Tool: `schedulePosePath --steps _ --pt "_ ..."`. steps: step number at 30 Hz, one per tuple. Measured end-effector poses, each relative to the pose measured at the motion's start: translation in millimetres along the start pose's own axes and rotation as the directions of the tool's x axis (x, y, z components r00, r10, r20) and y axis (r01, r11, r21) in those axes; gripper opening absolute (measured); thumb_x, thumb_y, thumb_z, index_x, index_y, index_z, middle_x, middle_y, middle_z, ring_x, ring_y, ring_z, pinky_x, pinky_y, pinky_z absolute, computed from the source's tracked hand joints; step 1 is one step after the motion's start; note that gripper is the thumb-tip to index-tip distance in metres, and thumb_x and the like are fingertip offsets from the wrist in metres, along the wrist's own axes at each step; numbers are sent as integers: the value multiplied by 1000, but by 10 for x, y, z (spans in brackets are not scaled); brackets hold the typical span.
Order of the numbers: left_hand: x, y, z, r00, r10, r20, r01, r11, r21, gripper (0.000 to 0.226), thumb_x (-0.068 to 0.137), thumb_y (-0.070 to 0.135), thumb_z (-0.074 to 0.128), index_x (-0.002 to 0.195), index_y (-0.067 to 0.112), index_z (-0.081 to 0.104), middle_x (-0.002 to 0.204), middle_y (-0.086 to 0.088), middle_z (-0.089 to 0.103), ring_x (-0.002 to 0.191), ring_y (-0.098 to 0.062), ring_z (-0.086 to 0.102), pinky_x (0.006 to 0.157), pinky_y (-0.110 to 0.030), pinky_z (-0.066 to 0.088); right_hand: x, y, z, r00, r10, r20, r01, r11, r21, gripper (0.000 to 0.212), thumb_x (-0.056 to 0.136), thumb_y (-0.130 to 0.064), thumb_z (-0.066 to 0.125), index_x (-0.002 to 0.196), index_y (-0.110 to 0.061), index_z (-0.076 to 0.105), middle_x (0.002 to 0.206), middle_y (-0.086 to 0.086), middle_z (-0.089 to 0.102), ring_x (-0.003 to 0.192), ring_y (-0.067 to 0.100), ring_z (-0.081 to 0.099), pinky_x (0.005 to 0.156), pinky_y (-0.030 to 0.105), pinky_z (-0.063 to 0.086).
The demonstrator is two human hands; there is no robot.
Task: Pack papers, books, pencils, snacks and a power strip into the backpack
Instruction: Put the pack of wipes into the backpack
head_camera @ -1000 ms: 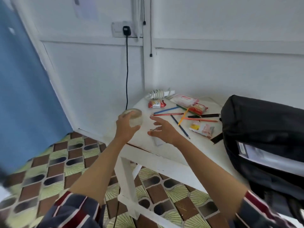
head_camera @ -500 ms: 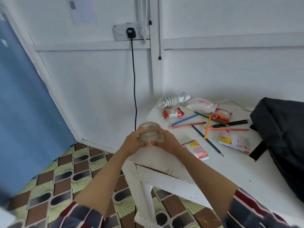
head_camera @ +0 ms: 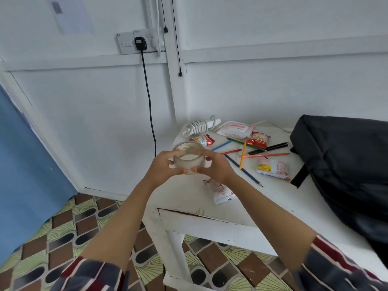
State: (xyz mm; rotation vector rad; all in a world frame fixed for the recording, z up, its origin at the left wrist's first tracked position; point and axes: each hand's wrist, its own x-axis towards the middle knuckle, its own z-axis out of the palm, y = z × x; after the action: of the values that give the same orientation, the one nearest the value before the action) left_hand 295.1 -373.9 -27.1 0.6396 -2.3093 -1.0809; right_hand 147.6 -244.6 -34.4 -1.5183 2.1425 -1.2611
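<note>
both hands on the tape roll (head_camera: 188, 159), up over the table's (head_camera: 210, 216) near-left corner
roll's hole tilts up toward the camera; left hand (head_camera: 161, 172) curls round its left side, right hand (head_camera: 217, 168) grips the right, thumbs meeting in front. pencils (head_camera: 243, 153) lie scattered mid-tabletop, the long blue pencil (head_camera: 244, 170) tip aimed at the near edge; backpack (head_camera: 346, 164) lies along the right edge
</note>
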Motion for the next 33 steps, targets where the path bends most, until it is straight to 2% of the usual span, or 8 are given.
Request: schedulePosePath --steps 5,9,15,18,22,26,28,33 --pt "61 489 436 991 123 41 -122 992 -45 53 67 12 83 113 28 62 102 17 50 88 -1 53 74 -2 40 -333 130 -599 995 -10 -98 10 1000 -1 51 74 -25 77 121 -22 60 115 -2 65 100 18 59 88 36 49" --pt "99 895 924 969 220 115 -206 971 -122 52 68 16 83 108 39 60 110 7 56 103 -11 53 92 -22 46 -734 259 -1161 985 30 -172 -38 998 -45 50 76 -21 76 122 -21 59 113 -6 63 101 19 58 84 27 47" --pt "-3 1612 1731 920 335 204 -299 935 -189 60 77 21 76 129 34 50 129 8 44 120 -8 45 101 -27 42 -1468 471 -2053 950 47 -307 -92 987 -135 44 74 -19 77 115 -21 62 98 -10 65 78 9 59 76 25 48" --pt "-122 1887 2175 903 406 137 -364 896 -256 74 80 16 73 141 27 33 135 8 36 124 -11 42 91 -20 47 -1832 571 -2476 938 58 -342 -116 982 -151 42 75 -18 77 114 -17 61 103 -6 63 80 13 60 74 21 49" --pt "-391 2117 2690 923 385 -10 -377 898 -225 59 80 18 73 128 12 38 119 -1 41 87 -11 54 68 -16 46 -2299 682 -2999 921 128 -368 -168 983 -78 35 77 -12 75 108 -20 61 98 -14 59 74 -9 58 70 6 43" --pt "-457 2195 2973 815 423 397 -455 890 -16 60 68 40 80 118 23 51 119 7 38 114 -10 39 94 -21 35 -2699 798 -3404 904 190 -382 -199 980 15 33 80 -6 70 111 -12 60 84 -7 62 70 -6 56 67 7 44" --pt "-428 2232 3051 779 394 487 -493 865 89 56 69 41 79 119 27 58 125 4 39 121 -13 34 104 -29 29 -2833 801 -3526 911 212 -353 -202 977 66 34 81 -4 68 112 -13 59 91 8 66 78 1 59 71 10 48" --pt "-275 2455 3011 798 277 535 -323 946 -8 28 79 29 73 104 17 70 107 7 54 100 -3 49 86 -15 36 -2977 682 -3698 945 216 -244 -164 963 216 42 78 -2 67 118 -12 57 112 18 65 97 14 63 89 22 52"
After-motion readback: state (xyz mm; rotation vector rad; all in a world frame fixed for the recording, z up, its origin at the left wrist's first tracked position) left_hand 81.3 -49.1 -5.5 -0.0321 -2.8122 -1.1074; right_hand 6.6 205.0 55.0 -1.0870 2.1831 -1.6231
